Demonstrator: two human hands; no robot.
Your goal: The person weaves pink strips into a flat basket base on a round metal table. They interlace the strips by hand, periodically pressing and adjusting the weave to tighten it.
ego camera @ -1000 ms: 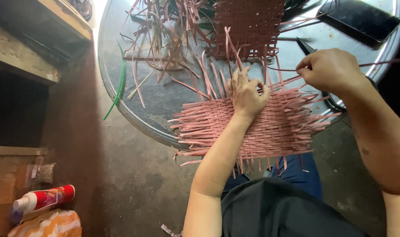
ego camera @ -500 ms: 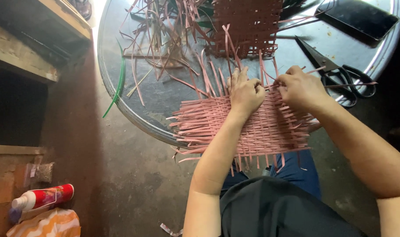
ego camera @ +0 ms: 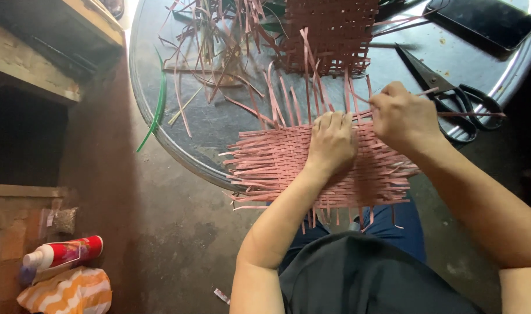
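Left hand lies flat, fingers together, pressing on the pink woven mat, which sits on the near edge of the round table and overhangs toward the lap. Nothing gripped, just pinning the weave. Right hand is closed in a pinch on a pink strip that runs sideways across the mat's far edge; its free end lies over the scissors.

Progress, judged from the frame: mat body is mostly woven, dense grid from the left fringe to under the right forearm. Upright strips at the far edge are unwoven and stick out loose, so more cross rows look left to do there. Fringe ends on all sides untrimmed (scissors lying untouched).

A second, darker woven panel sits further back on the table, with loose offcuts scattered left of it. Dark flat phone at far right. On the floor at left, a red-and-white bottle.
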